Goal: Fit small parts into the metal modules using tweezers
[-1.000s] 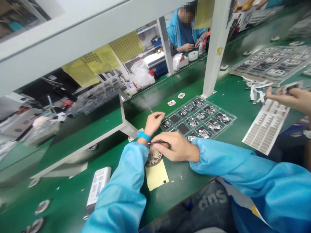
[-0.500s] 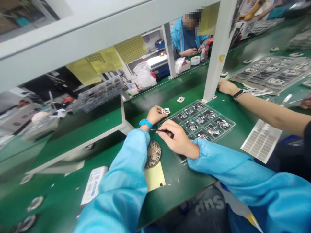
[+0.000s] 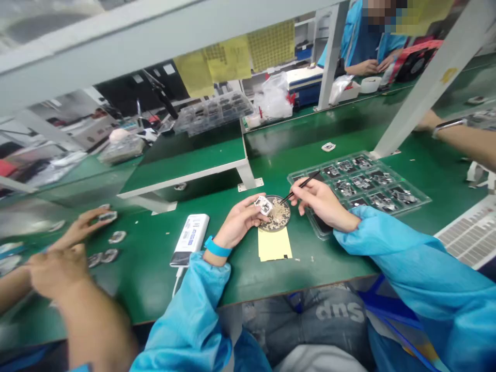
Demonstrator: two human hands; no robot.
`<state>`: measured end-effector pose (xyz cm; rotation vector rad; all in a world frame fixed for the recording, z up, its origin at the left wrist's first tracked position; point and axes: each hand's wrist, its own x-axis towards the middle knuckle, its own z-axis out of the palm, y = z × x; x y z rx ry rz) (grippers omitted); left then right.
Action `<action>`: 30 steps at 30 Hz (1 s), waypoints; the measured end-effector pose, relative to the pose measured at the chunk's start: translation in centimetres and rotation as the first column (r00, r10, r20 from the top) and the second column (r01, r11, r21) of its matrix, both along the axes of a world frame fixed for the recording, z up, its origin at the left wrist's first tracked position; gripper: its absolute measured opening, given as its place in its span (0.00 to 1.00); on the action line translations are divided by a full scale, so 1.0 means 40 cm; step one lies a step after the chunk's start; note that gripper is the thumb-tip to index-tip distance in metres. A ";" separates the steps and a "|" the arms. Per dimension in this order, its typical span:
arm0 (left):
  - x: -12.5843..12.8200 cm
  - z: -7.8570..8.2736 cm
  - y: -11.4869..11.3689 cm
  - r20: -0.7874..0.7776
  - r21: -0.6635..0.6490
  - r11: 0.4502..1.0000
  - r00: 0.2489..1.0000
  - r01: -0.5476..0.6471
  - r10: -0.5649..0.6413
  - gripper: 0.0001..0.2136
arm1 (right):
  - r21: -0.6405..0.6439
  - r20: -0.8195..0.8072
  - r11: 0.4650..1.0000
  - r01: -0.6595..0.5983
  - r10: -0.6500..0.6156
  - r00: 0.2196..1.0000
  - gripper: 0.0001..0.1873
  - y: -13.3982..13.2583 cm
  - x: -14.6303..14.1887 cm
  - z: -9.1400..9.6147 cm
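spanning most of the view, a glossy green workbench (image 3: 240,274) under a white metal frame (image 3: 155,36). at back left on it, a raised green shelf (image 3: 186,157) on white legs. far left, another person's 2 bare hands (image 3: 62,274), the nearer one blurred, the farther one's fingers at a small whitish part.

right of centre, a clear plastic tray (image 3: 423,199) with many compartments, several holding silvery flat pieces on dark pads. right edge, a white sheet with grey rectangles (image 3: 473,230), near the blue right sleeve.

right hand, bare (image 3: 321,201), beside the tray's near left side, narrow grip, fingers closed around the tweezers. left hand, bare with a blue wristband (image 3: 240,222), pinching the white part at its fingertips.

left of the left hand, a white and dark rectangular box with blue print (image 3: 191,232), cable at its near end. between the hands, a square yellow paper (image 3: 274,243), partly under a round dark dish of tan bits (image 3: 287,221). slim black tweezers (image 3: 289,197) slant down, tips over the dish; contact, cannot tell. smallest: a white angular part with dark markings (image 3: 264,205), in the left hand, overlapping the dish's left edge in view.
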<state>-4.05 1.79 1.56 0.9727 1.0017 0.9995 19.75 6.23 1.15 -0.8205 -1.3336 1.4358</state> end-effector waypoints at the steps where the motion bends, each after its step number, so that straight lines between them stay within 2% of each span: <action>1: 0.005 -0.008 -0.006 -0.045 0.040 0.999 0.999 -0.025 0.027 0.24 | 0.098 0.054 0.995 0.014 -0.019 0.998 0.18 -0.009 -0.002 -0.005; 2: 0.012 -0.016 -0.011 -0.087 0.080 0.996 0.995 -0.046 0.053 0.24 | 0.214 0.106 0.977 0.020 -0.044 0.993 0.15 -0.017 -0.003 -0.010; 4: 0.029 -0.026 -0.022 -0.135 0.136 0.988 0.986 -0.079 0.098 0.24 | 0.432 0.174 0.902 0.010 -0.094 0.980 0.09 -0.030 -0.003 -0.019; 7: 0.051 -0.034 -0.038 -0.146 0.159 0.984 0.983 -0.086 0.109 0.21 | 0.583 0.197 0.812 -0.006 -0.134 0.971 0.06 -0.043 -0.003 -0.029; 11: 0.061 -0.030 -0.052 -0.162 0.186 0.979 0.980 -0.082 0.113 0.17 | 0.626 0.221 0.780 -0.001 -0.177 0.959 0.06 -0.051 -0.005 -0.033; 19: 0.057 -0.020 -0.053 -0.219 0.264 0.962 0.967 -0.074 0.134 0.17 | 0.625 0.231 0.779 0.037 -0.230 0.945 0.06 -0.048 0.003 -0.026; 25: 0.056 -0.018 -0.059 -0.329 0.343 0.937 0.925 -0.069 0.188 0.18 | 0.659 0.282 0.752 -0.023 -0.219 0.934 0.07 -0.043 0.003 -0.023; 30: 0.058 -0.022 -0.063 -0.397 0.415 0.907 0.881 -0.076 0.256 0.17 | 0.695 0.287 0.719 -0.020 -0.251 0.925 0.07 -0.045 0.000 -0.025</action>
